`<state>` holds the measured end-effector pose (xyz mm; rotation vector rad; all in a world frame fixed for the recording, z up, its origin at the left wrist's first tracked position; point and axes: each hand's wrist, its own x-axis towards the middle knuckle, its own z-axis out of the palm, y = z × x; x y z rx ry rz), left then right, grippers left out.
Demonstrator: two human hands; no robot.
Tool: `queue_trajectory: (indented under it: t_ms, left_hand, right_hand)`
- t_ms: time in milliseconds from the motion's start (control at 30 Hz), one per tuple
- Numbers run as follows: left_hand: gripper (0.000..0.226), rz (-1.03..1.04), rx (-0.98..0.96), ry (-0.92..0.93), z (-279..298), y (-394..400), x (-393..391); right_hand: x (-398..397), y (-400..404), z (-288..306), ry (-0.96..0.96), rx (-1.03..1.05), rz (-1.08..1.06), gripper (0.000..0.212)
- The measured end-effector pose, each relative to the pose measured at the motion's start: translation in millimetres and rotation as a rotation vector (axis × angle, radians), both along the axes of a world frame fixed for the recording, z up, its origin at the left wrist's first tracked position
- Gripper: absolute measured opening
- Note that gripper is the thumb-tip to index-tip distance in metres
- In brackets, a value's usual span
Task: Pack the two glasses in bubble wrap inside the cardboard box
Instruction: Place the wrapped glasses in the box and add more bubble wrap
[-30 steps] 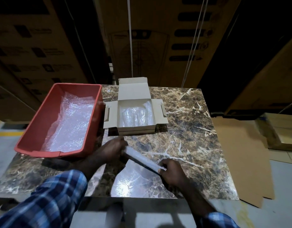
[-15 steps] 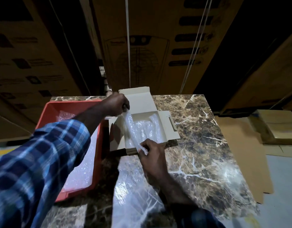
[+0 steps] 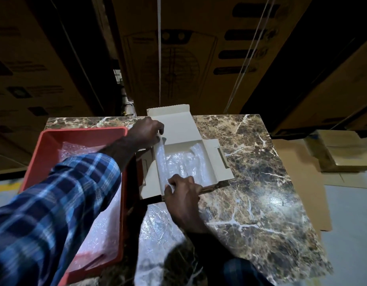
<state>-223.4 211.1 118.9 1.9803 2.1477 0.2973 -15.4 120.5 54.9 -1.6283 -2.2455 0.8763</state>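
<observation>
**Wrap roll held over the left side of the open box**

Your bubble wrap roll (image 3: 161, 159) lies along the left inner wall of the cardboard box (image 3: 222, 159), running from the far left corner to the near left corner. It looks like a folded or rolled strip, clear and glossy; whether it rests on the box floor or hangs just above it, you cannot tell from this view.

Your left hand (image 3: 145, 131) pinches the far end of the roll, fingers curled around it at the box's back left corner. Your right hand (image 3: 183, 193) grips the near end, fingers bent over the front wall of the box, thumb side against the wrap.

Inside the box, to the right of the roll, lies more bubble wrap (image 3: 188, 164) with rounded shapes under it. They may be the glasses, but the glare hides them.

The box sits open on the marble table (image 3: 250, 193), lid flap (image 3: 174, 124) standing back, side flaps spread left and right.

Just left of the box, touching or nearly so, sits the red tray (image 3: 46, 149), lined with a sheet of wrap. Your plaid sleeve (image 3: 60, 199) crosses above it.

Large cartons (image 3: 188, 54) stand behind the table. Flat cardboard (image 3: 298, 182) lies on the floor to the right.
</observation>
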Motion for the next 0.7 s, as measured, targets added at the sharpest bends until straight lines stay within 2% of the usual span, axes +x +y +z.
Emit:
queue_trajectory:
  t_ms: [67,267,467,533,633,700]
  left_hand:
    - [0.021,0.001,0.014,0.017,-2.7,0.7,-0.1]
    - [0.020,-0.016,0.012,0.068,-1.3,5.3,-0.4]
    - [0.016,-0.069,-0.011,0.101,-4.5,3.7,6.4]
    - [0.017,-0.081,-0.020,0.136,-4.5,1.6,10.6]
    - [0.019,-0.114,-0.010,0.195,-7.1,-1.5,14.3]
    - [0.019,-0.138,0.027,0.238,-11.1,-4.6,15.0]
  right_hand:
    - [-3.2,3.4,0.3,-0.002,0.026,0.030,0.020]
    - [-7.3,19.6,6.2,-0.032,-0.003,0.178,0.033]
    - [-14.7,33.3,7.3,-0.222,0.006,0.273,0.027]
    - [-18.3,35.7,8.6,-0.318,0.075,0.339,0.023]
    - [-19.6,40.4,11.7,-0.466,0.149,0.438,0.029]
    - [-20.9,40.1,13.3,-0.496,0.225,0.497,0.031]
